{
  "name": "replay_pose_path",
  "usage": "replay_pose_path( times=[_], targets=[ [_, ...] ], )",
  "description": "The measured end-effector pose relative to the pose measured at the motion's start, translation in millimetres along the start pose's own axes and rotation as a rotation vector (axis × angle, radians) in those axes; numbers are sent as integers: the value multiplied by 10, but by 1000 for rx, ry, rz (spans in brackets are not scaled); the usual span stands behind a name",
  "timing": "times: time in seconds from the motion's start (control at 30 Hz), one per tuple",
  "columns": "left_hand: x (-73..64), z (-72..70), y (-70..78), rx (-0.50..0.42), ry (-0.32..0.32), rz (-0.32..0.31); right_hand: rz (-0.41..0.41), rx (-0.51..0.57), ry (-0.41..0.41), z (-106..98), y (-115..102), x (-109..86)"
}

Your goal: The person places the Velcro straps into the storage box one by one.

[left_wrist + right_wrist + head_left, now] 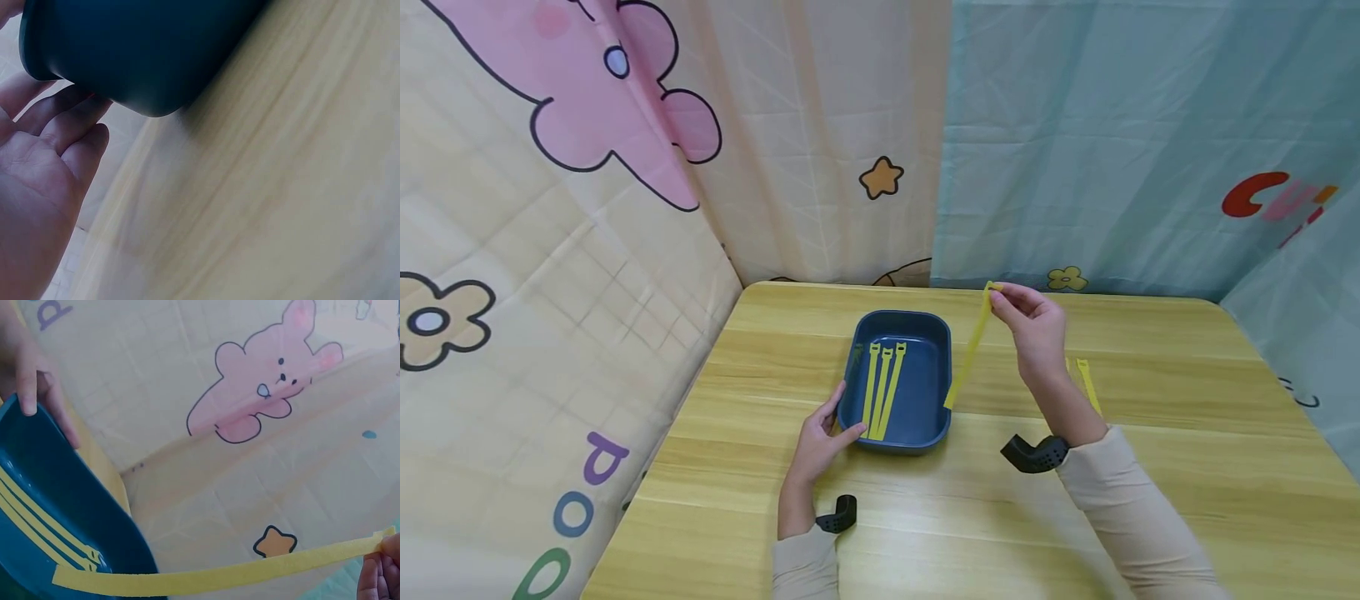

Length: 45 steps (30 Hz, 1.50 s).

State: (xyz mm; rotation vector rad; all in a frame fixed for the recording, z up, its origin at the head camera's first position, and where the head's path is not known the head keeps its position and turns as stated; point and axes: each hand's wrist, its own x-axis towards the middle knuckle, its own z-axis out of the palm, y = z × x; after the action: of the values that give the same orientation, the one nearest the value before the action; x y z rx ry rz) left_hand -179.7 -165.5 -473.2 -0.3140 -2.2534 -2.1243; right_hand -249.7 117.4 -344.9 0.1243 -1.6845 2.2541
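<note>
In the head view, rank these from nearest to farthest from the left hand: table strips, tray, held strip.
1. Tray: its near-left corner is at the left hand.
2. Held strip: to the right, in the right hand.
3. Table strips: farthest right, partly hidden by the right forearm.

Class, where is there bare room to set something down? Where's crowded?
Bare: the right of the table, beyond loose straps; its near middle, between the sleeves; the right half of the tray, beside three straps. Crowded: the tray's near left corner, held by the left hand, and right of the tray, where the right hand holds another strap.
</note>
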Motion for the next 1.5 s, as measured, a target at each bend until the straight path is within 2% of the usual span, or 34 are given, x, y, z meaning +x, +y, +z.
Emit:
replay_pose_path(
  times=[0.6,1.07,1.33,1.5],
  targets=[
    [8,8,7,-4,1,-7,157,-128,-73,274,521,-213],
    [9,5,23,-1,-5,-8,284,-137,-118,437,585,-326],
    [12,8,16,6,-3,10,311,-226,-106,488,778,-270],
    [7,11,19,7,-5,1,335,-274,-81,487,872,-194]
  ],
)
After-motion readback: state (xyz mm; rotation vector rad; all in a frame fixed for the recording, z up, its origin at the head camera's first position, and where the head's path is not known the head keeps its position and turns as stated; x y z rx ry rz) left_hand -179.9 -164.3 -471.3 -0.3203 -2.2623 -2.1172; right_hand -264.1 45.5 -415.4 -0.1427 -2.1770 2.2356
